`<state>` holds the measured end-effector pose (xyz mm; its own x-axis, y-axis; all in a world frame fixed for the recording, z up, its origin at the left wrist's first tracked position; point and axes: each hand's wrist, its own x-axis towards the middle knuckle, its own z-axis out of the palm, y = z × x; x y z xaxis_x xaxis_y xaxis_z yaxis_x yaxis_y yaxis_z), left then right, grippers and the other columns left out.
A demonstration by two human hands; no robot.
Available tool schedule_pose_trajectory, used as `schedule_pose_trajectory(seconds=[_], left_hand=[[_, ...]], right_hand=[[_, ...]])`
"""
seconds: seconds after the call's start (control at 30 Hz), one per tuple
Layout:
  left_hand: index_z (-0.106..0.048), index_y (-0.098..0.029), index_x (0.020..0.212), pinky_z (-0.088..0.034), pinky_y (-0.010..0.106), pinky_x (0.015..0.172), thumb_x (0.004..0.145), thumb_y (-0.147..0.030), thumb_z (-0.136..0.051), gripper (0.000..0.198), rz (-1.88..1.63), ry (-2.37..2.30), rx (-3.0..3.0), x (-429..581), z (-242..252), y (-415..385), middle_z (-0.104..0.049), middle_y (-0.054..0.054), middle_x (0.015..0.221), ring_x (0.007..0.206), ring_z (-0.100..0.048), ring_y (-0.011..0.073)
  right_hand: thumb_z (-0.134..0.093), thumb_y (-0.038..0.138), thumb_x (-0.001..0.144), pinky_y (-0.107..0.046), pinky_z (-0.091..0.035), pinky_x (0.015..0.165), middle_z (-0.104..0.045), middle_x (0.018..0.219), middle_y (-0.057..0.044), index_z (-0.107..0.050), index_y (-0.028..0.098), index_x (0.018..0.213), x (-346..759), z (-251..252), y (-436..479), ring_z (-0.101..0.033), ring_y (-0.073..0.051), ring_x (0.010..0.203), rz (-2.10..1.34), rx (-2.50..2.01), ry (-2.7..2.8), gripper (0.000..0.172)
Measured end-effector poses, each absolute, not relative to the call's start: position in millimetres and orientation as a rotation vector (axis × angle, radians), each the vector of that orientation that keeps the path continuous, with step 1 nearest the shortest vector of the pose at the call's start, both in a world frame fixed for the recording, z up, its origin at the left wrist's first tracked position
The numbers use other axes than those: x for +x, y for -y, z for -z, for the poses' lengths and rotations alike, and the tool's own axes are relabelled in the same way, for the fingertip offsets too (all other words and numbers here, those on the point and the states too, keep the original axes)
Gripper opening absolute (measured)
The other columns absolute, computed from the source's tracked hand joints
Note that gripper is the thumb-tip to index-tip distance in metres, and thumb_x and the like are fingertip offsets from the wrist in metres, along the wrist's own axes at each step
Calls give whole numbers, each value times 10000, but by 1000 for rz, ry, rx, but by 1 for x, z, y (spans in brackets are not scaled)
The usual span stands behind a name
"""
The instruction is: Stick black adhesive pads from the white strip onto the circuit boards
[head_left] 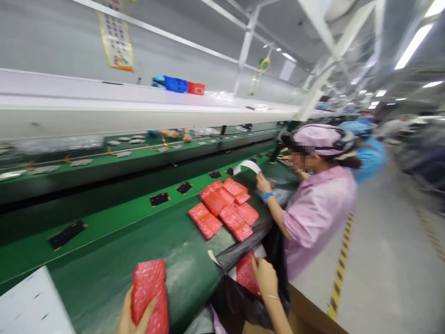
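Left hand (134, 319) held a red bubble-film pouch (149, 292) above the green rubber conveyor belt (187, 264). Right hand (264, 277) was narrow at a black plastic bag (236, 308), grip unclear. One red pouch (246, 273) sat in the bag; a loose pile of red pouches (222, 208) remained on the belt (a person in a pink smock (318, 218) stood beside it).

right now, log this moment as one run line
left hand: holds red bubble pouch | right hand: beside second red pouch in black plastic bag | rest: red pouches on green conveyor belt

Padded pouches (222, 206) lying on the conveyor belt (104, 278), a plastic bag (239, 304) before them, a co-worker (318, 218) at right of the belt, a second conveyor (69, 171) behind, a long shelf (104, 97) above it
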<state>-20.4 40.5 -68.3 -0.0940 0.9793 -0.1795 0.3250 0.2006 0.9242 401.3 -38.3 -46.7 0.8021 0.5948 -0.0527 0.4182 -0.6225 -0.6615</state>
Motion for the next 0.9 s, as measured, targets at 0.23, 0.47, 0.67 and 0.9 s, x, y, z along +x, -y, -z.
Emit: schedule_pose_trajectory(seconds=[0.23,0.47,0.67,0.9], left_hand=[[-370,-72,1499,-329,583,1180,871,-440,-596,763,-1083,-1655,1476,14,67,-30,-541,253,1420,1341,-509,399],[-246,40,1539,-256,480,1247,836,-592,-591,1007,-1134,-1536,1512,10,78,-15,-363,313,1565,1503,-332,352],[-176,-74,1593,-109,508,1276,1010,-587,-389,805,-1152,-1738,1198,-44,70,-34,-165,203,1688,1576,-102,296],[-40,-230,1624,-140,497,1276,1036,-595,-272,729,-1214,-1854,1103,-61,57,-39,-68,68,1725,1580,-99,221]], right_hand=[[-521,725,873,-401,-636,814,-762,1151,-190,-756,168,1176,236,47,-15,-744,-347,1048,-906,-1606,1203,676],[-562,605,880,-422,-558,987,-742,1093,-185,-795,137,1082,120,54,-76,-723,-316,1050,-978,-1452,1257,561],[-628,700,795,-384,-597,776,-793,900,-126,-769,145,918,138,24,-121,-733,-306,841,-1122,-1370,939,586],[-569,507,878,-430,-545,941,-781,1107,-145,-756,130,1091,162,-67,-162,-718,-332,1033,-883,-1336,1359,472]])
